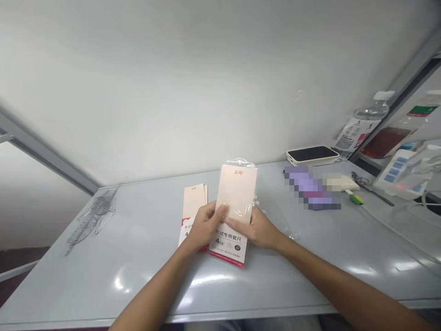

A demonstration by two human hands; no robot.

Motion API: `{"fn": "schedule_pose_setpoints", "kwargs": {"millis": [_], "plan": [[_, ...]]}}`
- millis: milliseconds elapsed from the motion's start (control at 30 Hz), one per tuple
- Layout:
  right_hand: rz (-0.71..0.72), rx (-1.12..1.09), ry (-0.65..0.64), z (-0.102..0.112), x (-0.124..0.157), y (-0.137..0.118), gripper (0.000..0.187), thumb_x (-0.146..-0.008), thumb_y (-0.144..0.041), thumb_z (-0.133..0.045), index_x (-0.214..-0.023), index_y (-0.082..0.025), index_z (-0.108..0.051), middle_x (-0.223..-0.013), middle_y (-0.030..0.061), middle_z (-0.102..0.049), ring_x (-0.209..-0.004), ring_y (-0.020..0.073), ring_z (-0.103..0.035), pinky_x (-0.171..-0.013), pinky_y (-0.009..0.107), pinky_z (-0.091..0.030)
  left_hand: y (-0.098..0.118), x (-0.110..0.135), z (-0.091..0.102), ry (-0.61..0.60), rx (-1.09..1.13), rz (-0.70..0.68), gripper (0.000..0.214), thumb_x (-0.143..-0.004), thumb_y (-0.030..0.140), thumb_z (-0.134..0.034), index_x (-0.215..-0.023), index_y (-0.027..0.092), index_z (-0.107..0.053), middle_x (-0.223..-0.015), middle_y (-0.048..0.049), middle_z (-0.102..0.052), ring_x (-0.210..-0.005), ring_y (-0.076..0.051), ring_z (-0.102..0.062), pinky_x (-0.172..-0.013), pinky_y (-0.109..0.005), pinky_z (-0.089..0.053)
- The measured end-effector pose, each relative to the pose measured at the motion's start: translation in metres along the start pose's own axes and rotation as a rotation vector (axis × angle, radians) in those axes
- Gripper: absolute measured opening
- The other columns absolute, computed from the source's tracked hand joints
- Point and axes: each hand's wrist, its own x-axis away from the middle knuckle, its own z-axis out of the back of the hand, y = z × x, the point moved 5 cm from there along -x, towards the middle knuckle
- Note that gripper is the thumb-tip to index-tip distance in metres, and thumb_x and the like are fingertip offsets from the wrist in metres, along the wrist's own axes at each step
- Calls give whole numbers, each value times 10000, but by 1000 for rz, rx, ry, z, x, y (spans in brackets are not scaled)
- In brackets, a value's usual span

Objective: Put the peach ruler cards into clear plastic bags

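Observation:
Both hands grip a ruler-set packet (237,191), a pale pink and white card with a red bottom strip inside a clear plastic sleeve with a hang tab. My left hand (208,223) is closed on its left edge, thumb on the front. My right hand (257,227) is closed on the right edge, its thumb also across the front. The packet is tilted up above the table. Left of it, matching cards (193,200) lie on the table, partly covered by my left hand. Clear plastic bags (275,211) lie beyond my right hand.
The grey table (138,276) meets a white wall. At right are a phone (312,154), a blurred purple item (308,186), a white device with a cable (344,183), a water bottle (361,122) and a bottle of red drink (396,133). Crumpled clear plastic (91,220) lies at left.

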Motion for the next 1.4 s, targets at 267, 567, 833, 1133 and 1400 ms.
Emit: {"fn": "schedule_pose_setpoints", "kwargs": {"millis": [267, 567, 833, 1133, 1400], "plan": [[8, 21, -18, 1, 0, -4, 240, -756, -333, -560, -907, -159, -626, -852, 60, -665, -782, 213, -621, -657, 320, -501, 3, 2, -3, -29, 95, 30, 329, -789, 442, -466, -625, 159, -428, -566, 30, -453, -506, -84, -459, -472, -210, -359], [-215, 195, 41, 17, -8, 12, 334, -757, -447, -518, -935, -166, -561, -702, 34, -651, -570, 161, -595, -454, 246, -422, 8, 1, 21, 177, -677, 63, 494, -770, 560, -375, -457, 177, -381, -440, 26, -370, -410, -87, -327, -397, -229, -227], [-303, 898, 124, 28, -8, 25, 379, -726, -463, -524, -977, -184, -573, -670, 39, -627, -690, 219, -593, -529, 271, -375, -5, -1, 20, 96, -1059, 204, 507, -778, 548, -329, -430, 188, -405, -446, -26, -467, -369, -114, -365, -423, -259, -246], [-370, 1397, 348, 62, -7, 3, 415, -814, -506, -361, -982, -171, -540, -907, 100, -587, -761, 237, -571, -562, 305, -373, 0, 4, 55, 227, -1242, 403, 569, -570, 697, -477, -796, 175, -466, -766, -95, -582, -613, -248, -567, -494, -296, -338], [-458, 1436, 220, 75, -4, 11, 497, -722, -607, -432, -850, -147, -571, -926, 132, -563, -887, 276, -525, -649, 346, -393, -4, 6, 69, 190, -1264, 535, 708, -458, 725, -524, -873, 153, -482, -939, -157, -578, -766, -290, -582, -552, -311, -376]]}}
